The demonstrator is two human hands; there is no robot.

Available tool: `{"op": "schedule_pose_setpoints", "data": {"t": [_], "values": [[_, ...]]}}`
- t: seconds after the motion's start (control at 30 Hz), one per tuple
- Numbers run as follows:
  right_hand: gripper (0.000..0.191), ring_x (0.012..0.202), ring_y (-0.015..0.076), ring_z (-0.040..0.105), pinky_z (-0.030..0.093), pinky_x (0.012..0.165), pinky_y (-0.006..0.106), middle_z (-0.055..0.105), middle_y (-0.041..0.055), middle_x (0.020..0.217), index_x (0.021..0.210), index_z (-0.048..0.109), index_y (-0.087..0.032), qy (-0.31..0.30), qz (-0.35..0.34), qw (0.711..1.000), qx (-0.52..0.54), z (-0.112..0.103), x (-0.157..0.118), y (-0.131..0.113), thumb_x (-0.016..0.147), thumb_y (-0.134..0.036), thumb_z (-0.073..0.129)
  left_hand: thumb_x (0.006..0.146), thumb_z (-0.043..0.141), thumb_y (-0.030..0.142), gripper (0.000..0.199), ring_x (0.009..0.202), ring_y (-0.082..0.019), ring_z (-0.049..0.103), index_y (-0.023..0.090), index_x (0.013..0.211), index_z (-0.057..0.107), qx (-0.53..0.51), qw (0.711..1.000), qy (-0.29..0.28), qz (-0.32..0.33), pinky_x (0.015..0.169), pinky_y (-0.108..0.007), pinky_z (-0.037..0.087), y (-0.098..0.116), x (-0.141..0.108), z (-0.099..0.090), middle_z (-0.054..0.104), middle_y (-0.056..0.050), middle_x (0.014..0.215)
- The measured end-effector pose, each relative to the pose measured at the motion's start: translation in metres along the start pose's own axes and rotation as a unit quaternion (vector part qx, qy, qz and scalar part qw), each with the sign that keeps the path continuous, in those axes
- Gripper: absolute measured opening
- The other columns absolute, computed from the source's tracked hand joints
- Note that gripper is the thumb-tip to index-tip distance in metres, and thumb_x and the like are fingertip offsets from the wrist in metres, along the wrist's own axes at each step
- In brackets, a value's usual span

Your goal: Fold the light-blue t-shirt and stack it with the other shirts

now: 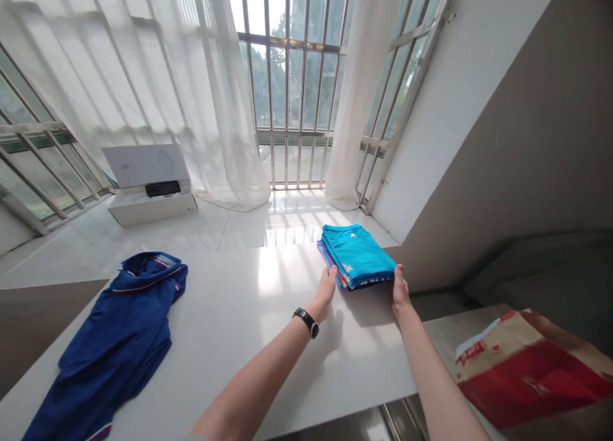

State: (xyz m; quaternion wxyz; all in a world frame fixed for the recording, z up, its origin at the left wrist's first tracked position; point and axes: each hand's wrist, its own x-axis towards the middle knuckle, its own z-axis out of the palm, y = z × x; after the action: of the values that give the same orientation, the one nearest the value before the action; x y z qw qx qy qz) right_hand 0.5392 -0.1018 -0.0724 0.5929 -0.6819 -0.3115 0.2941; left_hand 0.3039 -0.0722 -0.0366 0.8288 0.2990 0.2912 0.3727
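A stack of folded clothes (359,253), bright turquoise on top with purple and patterned layers below, is at the right part of the white table (230,339). My left hand (326,291), with a black band on the wrist, grips the stack's near left corner. At its near right corner, my right hand (400,288) holds the other side. The fingers of both hands are partly hidden under or behind the cloth. A dark blue collared shirt (119,339) lies lengthwise on the table's left side, its collar toward the window.
An open white box (153,208) with a black item inside stands on the sill at the back left. White curtains (230,109) hang before barred windows. A red and brown paper bag (531,371) sits at the lower right.
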Motion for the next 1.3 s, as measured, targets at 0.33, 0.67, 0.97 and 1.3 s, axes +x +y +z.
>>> {"op": "schedule_pose_setpoints", "data": {"t": [0.33,0.67,0.97,1.3], "values": [[0.074,0.134,0.0297,0.049,0.047,0.105,0.046,0.053,0.0154,0.137,0.131,0.043,-0.023,0.171,0.021,0.981,0.088,0.016,-0.089,0.023,0.082,-0.074,0.023,0.088,0.060,0.041,0.034,0.125,-0.030,0.056,0.023,0.117,0.066,0.533,0.797,0.218,0.184,0.110,-0.045,0.041,0.122,-0.222,-0.183,0.065,-0.010,0.128],[0.040,0.110,0.0255,0.063,0.052,0.094,0.037,0.069,0.0083,0.113,0.101,0.064,-0.024,-0.111,-0.106,0.987,-0.039,0.202,-0.223,-0.025,0.089,-0.060,0.050,0.093,0.050,0.030,0.055,0.136,-0.045,0.037,0.010,0.144,0.046,0.739,0.519,0.418,0.098,0.107,-0.062,0.033,0.120,-0.258,-0.259,0.037,-0.028,0.152],[0.046,0.068,0.0208,0.065,0.050,0.071,0.034,0.071,0.0029,0.080,0.112,0.062,-0.023,-0.362,-0.201,0.891,-0.185,0.311,-0.228,-0.032,0.088,-0.061,0.051,0.077,0.073,0.034,0.064,0.145,-0.049,0.018,0.021,0.137,0.058,0.478,0.820,0.211,0.234,0.121,-0.059,-0.002,0.072,-0.243,-0.208,0.042,-0.018,0.152],[0.050,0.104,0.0291,0.068,0.051,0.094,0.040,0.074,0.0111,0.113,0.112,0.070,-0.019,-0.354,-0.171,0.904,-0.168,0.286,-0.167,-0.022,0.074,-0.052,0.073,0.074,0.076,0.060,0.058,0.092,-0.037,0.068,0.023,0.119,0.070,0.614,0.768,-0.089,0.157,0.090,-0.045,0.050,0.112,-0.209,-0.160,0.073,-0.012,0.099]]}}
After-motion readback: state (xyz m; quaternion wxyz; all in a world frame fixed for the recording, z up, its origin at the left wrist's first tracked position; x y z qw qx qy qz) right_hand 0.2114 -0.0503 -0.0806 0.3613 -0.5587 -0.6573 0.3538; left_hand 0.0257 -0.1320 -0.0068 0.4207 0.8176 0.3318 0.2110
